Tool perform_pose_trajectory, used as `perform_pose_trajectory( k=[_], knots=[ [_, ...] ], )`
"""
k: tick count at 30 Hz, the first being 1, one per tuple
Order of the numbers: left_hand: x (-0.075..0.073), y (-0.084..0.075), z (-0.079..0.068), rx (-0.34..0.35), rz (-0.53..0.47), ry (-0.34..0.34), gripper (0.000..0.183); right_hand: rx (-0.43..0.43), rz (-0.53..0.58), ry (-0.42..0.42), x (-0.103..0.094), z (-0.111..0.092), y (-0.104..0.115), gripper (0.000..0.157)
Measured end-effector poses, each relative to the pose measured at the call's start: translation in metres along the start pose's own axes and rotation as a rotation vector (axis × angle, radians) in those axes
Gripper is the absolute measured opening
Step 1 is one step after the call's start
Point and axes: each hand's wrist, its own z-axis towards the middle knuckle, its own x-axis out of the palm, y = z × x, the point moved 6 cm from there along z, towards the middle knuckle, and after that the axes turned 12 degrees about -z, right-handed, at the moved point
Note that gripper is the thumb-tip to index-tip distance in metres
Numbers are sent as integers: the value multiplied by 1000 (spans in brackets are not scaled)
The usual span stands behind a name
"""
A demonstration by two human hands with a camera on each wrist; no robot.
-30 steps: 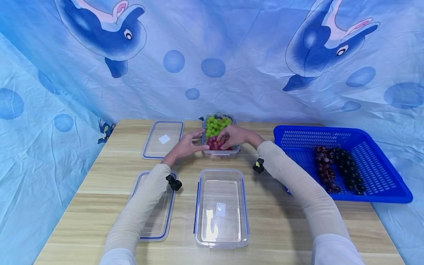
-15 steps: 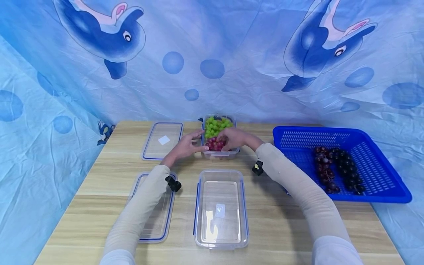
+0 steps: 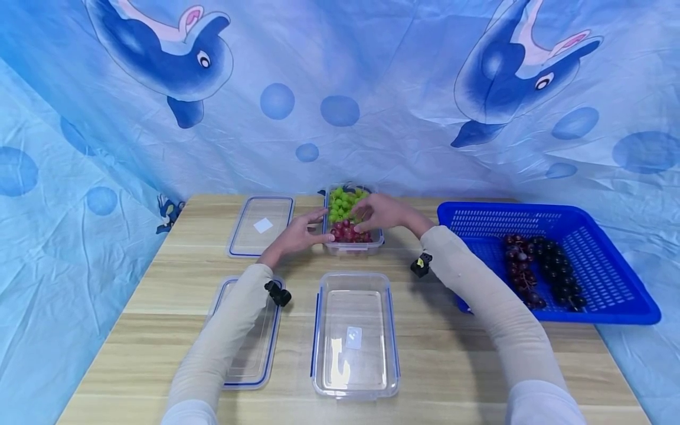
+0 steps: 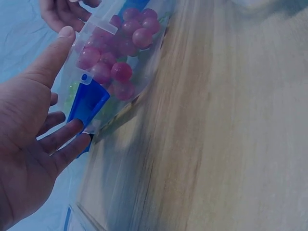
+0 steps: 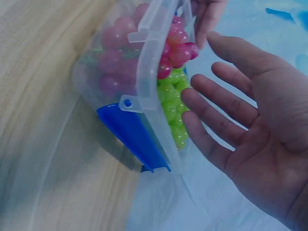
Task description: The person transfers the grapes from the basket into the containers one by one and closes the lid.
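Head view: the right hand (image 3: 383, 212) hangs loose just above the red grapes (image 3: 345, 232), holding nothing; the left hand (image 3: 298, 234) is loose too, at the left side of the far box (image 3: 355, 248). Both grape bunches sit inside, green grapes (image 3: 340, 204) farther. Gentle pats should suit them best. Below is a wooden table (image 3: 441, 360); behind, blue dolphin cloth (image 3: 388, 141).

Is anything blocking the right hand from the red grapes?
Nothing visible: the right hand is at the tub's open top, beside the uncovered red grapes. The left hand is across at the tub's left edge.
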Motion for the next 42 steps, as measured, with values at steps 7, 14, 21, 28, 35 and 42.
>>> perform_pose_trajectory(
  k=[7,14,21,28,35,42],
  knots=[
    [-17,-8,-9,1,-110,-56,86,-10,20,-109,-19,-4,15,44],
    [-60,-24,-25,57,-151,-176,69,15,66,-250,-36,1,27,48],
    [-110,-43,-56,40,-163,-244,61,77,157,-378,-38,14,44,54],
    [-148,-24,-77,-74,-76,-292,64,118,288,-437,-27,44,69,49],
    [-174,21,-82,-158,-42,-305,69,165,514,-460,0,81,79,49],
    [-183,37,-83,-214,10,-335,72,282,811,-409,28,105,81,54]
  ],
)
